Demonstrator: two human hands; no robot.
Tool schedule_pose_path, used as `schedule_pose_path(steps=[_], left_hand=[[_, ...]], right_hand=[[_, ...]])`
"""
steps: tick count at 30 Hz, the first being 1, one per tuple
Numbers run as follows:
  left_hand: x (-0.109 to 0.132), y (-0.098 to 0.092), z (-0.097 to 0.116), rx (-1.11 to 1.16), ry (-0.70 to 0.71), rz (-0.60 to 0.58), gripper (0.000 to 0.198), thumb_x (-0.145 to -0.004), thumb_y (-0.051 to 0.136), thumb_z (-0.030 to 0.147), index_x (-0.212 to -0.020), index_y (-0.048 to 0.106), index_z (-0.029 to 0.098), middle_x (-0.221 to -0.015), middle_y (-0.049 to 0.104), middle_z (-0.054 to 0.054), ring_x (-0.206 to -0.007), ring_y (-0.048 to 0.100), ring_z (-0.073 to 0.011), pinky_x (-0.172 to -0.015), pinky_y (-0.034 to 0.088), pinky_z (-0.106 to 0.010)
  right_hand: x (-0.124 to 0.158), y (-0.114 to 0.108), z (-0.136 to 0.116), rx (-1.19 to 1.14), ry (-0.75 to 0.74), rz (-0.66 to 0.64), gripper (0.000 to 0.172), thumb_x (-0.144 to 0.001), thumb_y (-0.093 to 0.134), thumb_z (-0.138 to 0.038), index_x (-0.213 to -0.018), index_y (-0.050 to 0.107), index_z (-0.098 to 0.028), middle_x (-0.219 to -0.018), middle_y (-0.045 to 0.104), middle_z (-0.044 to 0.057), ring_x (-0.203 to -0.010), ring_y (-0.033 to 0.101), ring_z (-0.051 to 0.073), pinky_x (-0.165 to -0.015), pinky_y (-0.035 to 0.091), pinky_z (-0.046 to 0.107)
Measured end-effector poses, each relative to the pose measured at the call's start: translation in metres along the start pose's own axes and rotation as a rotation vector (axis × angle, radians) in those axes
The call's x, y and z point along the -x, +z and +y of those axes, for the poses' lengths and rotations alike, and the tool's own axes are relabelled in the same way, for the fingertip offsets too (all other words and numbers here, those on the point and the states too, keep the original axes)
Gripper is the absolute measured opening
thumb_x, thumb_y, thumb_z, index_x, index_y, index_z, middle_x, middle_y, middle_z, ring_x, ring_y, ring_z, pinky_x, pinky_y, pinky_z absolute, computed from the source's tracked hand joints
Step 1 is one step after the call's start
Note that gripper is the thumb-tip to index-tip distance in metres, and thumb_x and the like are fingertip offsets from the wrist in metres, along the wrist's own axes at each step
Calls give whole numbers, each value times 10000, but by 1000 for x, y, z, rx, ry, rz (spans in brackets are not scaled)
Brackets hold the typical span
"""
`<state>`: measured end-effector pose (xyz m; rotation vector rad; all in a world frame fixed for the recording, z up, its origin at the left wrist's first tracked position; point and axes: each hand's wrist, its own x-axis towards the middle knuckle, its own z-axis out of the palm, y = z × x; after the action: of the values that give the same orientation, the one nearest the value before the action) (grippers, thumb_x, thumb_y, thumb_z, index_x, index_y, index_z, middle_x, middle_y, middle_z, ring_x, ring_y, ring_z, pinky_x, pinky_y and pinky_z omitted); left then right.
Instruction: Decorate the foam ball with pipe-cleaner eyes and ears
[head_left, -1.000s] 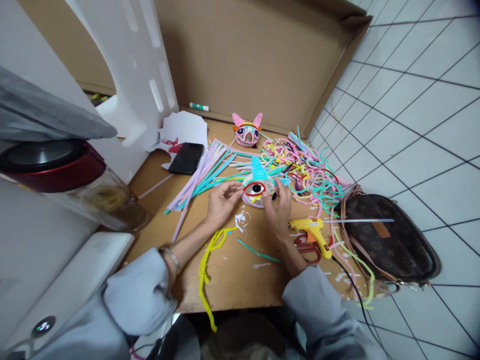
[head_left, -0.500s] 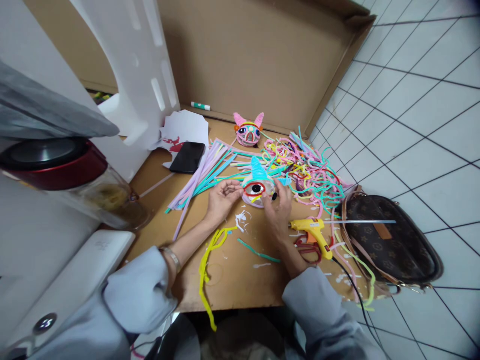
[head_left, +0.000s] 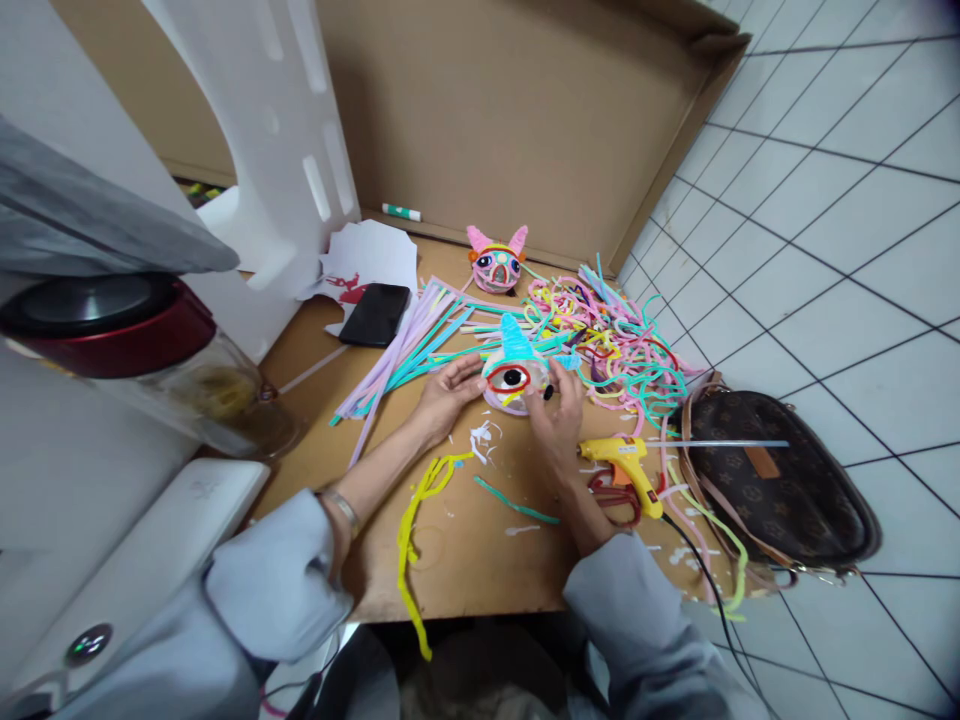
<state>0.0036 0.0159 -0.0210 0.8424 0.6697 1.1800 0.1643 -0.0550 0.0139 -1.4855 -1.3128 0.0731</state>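
Between my hands is a small pipe-cleaner animal head (head_left: 504, 397), with blue pointed ears, a red ring round a black-and-white eye, and a lilac lower edge. My left hand (head_left: 448, 396) holds its left edge with the fingertips. The right side is gripped by my right hand (head_left: 556, 412), which partly hides the second eye and the other ear. Near my right wrist lies a yellow glue gun (head_left: 621, 462) with a clear glue stick in it. Yellow pipe cleaners (head_left: 409, 530) and a short teal pipe cleaner (head_left: 516, 502) lie nearer to me.
A finished-looking pink-eared head (head_left: 496, 268) stands at the back. Straight pipe cleaners (head_left: 401, 352), a tangled pile (head_left: 622, 345), a black phone (head_left: 375, 315) and red-handled scissors (head_left: 616, 500) share the table. A brown handbag (head_left: 780, 480) sits right, a glass jug (head_left: 217, 400) left.
Little differs. The animal head has tilted slightly, and my left hand's fingers have shifted a little against its left edge. My right hand keeps its grip.
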Motion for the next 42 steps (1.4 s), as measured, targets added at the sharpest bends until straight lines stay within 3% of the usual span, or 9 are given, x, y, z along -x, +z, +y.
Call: schedule_pose_path(steps=[4, 11, 19, 32, 42], left_hand=[[2, -3, 2, 58, -82, -70, 630, -503, 991, 273, -1073, 745, 165, -1175, 749, -111, -1107, 680, -258, -1042, 490, -413], [5, -1, 7, 0, -74, -124, 538, -550, 977, 284, -1038, 779, 173, -1108, 775, -95, -981, 710, -230, -993, 515, -397], [6, 1, 7, -44, -22, -129, 526, -526, 980, 320, -994, 787, 178, -1070, 787, -92, -921, 722, -233, -923, 549, -387], [8, 1, 12, -129, -9, -123, 536, -518, 983, 332, -988, 778, 175, -1081, 787, -96, -1003, 727, -267, -1003, 533, -435], [9, 0, 16, -173, 1, -134, 499, -514, 983, 276, -949, 766, 166, -1027, 780, -79, -946, 720, -239, -943, 554, -417]], right_hand=[[1, -2, 0, -45, 45, -20, 460, -904, 535, -433, -1270, 641, -176, -1112, 641, 117, -1052, 604, 247, -990, 492, 450], [1, 0, 2, -18, 45, 15, 416, -909, 544, -458, -1197, 669, -187, -1084, 645, 115, -1012, 601, 245, -970, 498, 448], [1, 0, 3, -8, 37, 35, 415, -884, 579, -446, -1189, 651, -174, -1092, 652, 120, -966, 606, 237, -917, 514, 430], [0, -5, 3, 22, 43, 6, 371, -868, 579, -443, -1130, 642, -189, -1056, 670, 105, -954, 630, 231, -902, 523, 415], [-3, -9, 0, 99, 68, 15, 419, -804, 623, -449, -1135, 611, -192, -946, 681, 74, -875, 638, 230, -860, 524, 411]])
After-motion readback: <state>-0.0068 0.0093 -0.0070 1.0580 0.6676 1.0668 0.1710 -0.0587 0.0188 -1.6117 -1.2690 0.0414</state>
